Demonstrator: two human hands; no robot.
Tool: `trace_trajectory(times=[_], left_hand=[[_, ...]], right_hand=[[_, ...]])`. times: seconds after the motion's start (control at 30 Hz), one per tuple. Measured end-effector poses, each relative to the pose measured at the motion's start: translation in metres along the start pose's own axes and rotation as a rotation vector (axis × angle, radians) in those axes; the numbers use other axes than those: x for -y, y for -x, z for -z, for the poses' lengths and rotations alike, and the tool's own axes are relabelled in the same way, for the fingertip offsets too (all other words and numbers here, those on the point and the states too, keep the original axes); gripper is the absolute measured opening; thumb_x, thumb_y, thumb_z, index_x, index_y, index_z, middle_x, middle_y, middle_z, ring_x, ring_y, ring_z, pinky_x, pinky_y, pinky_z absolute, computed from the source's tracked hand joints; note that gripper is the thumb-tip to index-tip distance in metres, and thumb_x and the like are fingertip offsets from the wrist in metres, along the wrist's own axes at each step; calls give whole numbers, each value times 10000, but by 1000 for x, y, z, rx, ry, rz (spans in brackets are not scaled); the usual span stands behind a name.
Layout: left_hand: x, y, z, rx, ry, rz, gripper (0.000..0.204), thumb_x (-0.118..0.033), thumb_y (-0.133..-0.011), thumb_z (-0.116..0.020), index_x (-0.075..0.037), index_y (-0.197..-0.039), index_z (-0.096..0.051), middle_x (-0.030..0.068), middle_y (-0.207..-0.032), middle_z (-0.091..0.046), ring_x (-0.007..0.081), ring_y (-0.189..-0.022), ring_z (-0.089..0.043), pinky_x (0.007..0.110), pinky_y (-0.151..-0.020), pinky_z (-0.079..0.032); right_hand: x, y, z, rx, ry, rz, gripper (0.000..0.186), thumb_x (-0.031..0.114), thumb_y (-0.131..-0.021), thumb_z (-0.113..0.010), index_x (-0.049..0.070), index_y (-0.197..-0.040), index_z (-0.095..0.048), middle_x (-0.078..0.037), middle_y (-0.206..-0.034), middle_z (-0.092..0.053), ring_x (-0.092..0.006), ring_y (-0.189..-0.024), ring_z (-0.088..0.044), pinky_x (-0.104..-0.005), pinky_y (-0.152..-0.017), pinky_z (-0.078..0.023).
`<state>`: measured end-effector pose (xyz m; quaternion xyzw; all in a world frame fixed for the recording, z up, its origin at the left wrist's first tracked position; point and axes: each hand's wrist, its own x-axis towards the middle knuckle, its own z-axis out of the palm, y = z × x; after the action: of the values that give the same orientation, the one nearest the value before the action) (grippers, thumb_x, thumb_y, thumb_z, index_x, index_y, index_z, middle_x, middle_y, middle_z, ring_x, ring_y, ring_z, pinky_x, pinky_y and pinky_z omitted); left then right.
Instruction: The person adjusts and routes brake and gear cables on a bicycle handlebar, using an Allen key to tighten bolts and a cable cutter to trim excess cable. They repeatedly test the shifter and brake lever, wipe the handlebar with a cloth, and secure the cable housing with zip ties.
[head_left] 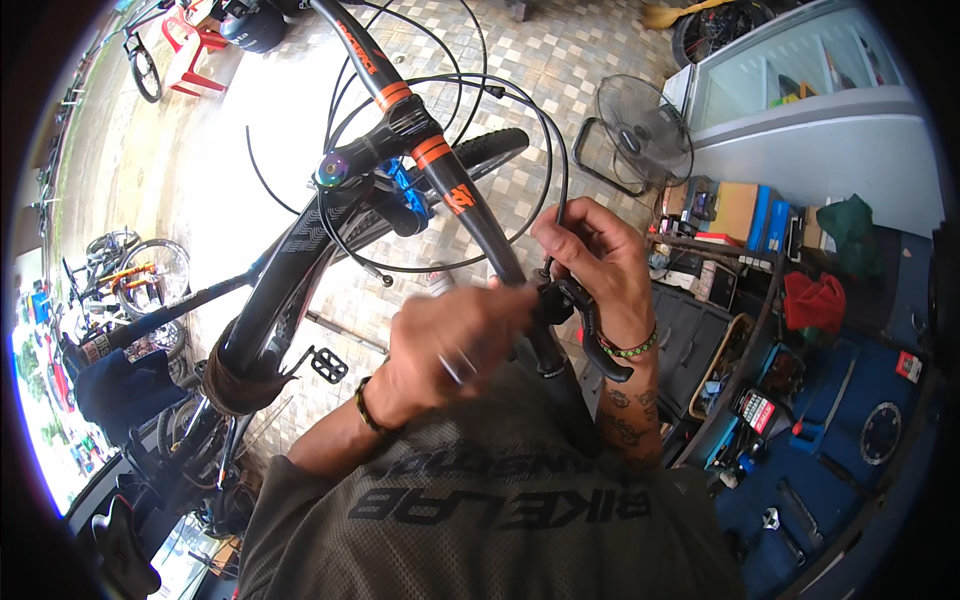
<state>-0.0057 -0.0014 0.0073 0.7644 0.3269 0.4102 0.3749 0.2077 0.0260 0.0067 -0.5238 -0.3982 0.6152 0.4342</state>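
My right hand (605, 255) pinches a black brake hose (564, 180) between thumb and fingers, just above where it meets the brake lever (600, 352). The lever sits near the end of a black handlebar (478, 222) with orange bands. Beside the lever clamp, on the other side of the bar, my left hand (440, 345) is curled closed, blurred by motion, with its fingertips toward the clamp. Whatever it grips is hidden. A loose hose end (387, 280) with a metal fitting hangs beneath the bar, below the stem (385, 140).
The dark bike frame (300, 235) and front tyre (498, 150) stand to the left and ahead. A floor fan (640, 130) is beyond my right hand. Tools, including wrenches (790, 535), lie on a blue surface at right. A pedal (328, 365) juts out at left.
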Motion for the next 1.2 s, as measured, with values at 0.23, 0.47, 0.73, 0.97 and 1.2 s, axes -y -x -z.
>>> trace_trajectory(times=[0.23, 0.47, 0.73, 0.97, 1.2], left_hand=[[8, -10, -9, -250, 826, 746, 396, -268, -1120, -547, 117, -1190, -607, 225, -931, -730, 242, -722, -742, 295, -491, -588], [2, -9, -2, -94, 452, 487, 215, -126, -1080, -588, 74, -1127, -654, 199, -924, -749, 229, -713, -750, 311, -522, -607], [-1, -10, -17, -308, 638, 684, 394, -277, -1126, -543, 112, -1171, -586, 246, -906, -723, 250, -684, -731, 313, -477, -597], [-4, -17, -9, -235, 649, 768, 305, -190, -1081, -627, 102, -1165, -654, 205, -966, -753, 226, -737, -757, 291, -505, -581], [-7, -2, -19, -334, 662, 620, 255, -123, -1091, -595, 106, -1185, -657, 196, -958, -752, 190, -707, -732, 275, -533, -573]], right_hand=[[0, 0, -1, 0, -50, -21, 144, 158, -1016, -767, 23, -1021, -720, 74, -810, -625, 1, -722, -501, -203, -637, -392], [3, -1, 1, 10, -21, -25, 153, 168, -1016, -767, 22, -1028, -725, 74, -802, -627, 3, -721, -510, -203, -631, -390], [3, -2, 0, 9, -27, -28, 149, 168, -1019, -763, 25, -1019, -724, 76, -792, -625, 5, -711, -516, -200, -628, -397], [4, -3, 0, 12, -26, -23, 153, 176, -1020, -764, 27, -1013, -727, 78, -782, -618, 5, -711, -517, -200, -630, -403], [6, -3, 0, 8, -10, -34, 165, 187, -1015, -770, 27, -1015, -731, 76, -776, -616, 2, -704, -519, -201, -633, -404]])
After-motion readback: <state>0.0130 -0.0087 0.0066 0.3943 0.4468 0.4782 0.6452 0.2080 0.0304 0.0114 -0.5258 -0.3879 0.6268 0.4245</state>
